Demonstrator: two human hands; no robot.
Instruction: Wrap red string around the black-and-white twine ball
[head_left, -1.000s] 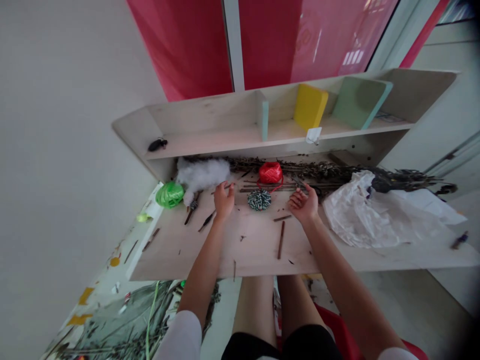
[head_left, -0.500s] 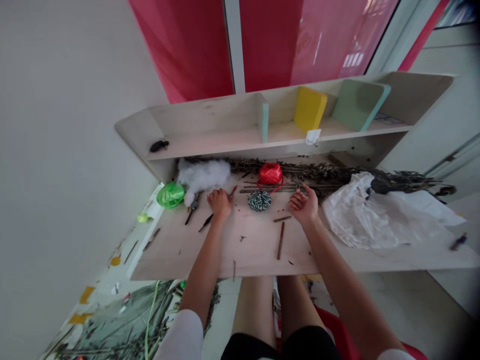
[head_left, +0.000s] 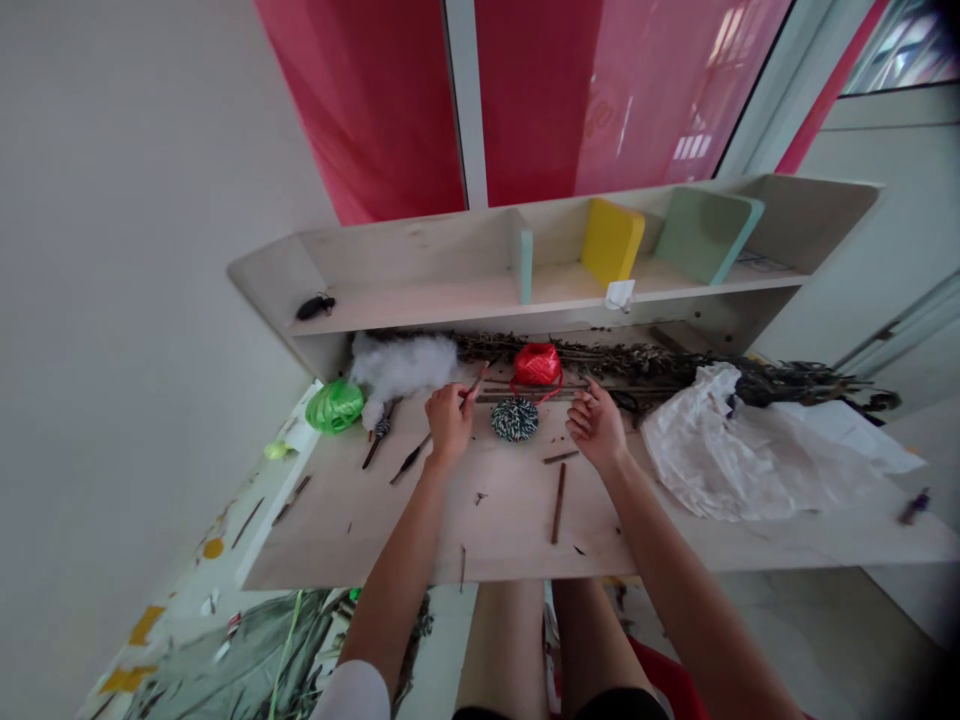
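My left hand (head_left: pixel 448 420) is closed around a thin reddish-brown stick (head_left: pixel 478 378), whose end points up and to the right. My right hand (head_left: pixel 596 425) has its fingers curled inward; a small thin greyish thing shows at the fingertips, too unclear to name. Between the hands sits a ball of dark green and white yarn (head_left: pixel 514 420). Just behind it lies a roll of red plastic twine (head_left: pixel 537 364). A dark-tipped stick (head_left: pixel 410 458) and a stick wrapped with yarn (head_left: pixel 377 437) lie left of my left hand. Short brown sticks (head_left: pixel 559 503) lie nearer the front edge.
White stuffing (head_left: pixel 405 365) and a green twine roll (head_left: pixel 335 406) are at the left. Dried stalks (head_left: pixel 637 358) run along the back beneath a shelf (head_left: pixel 420 305). A crumpled white plastic bag (head_left: pixel 697 450) covers the right side. Plant debris (head_left: pixel 247 650) lies on the floor.
My left hand has lifted and turned slightly to the right, with the stick now tilted more upright. The right hand has curled in a little. The whole view has shifted slightly.
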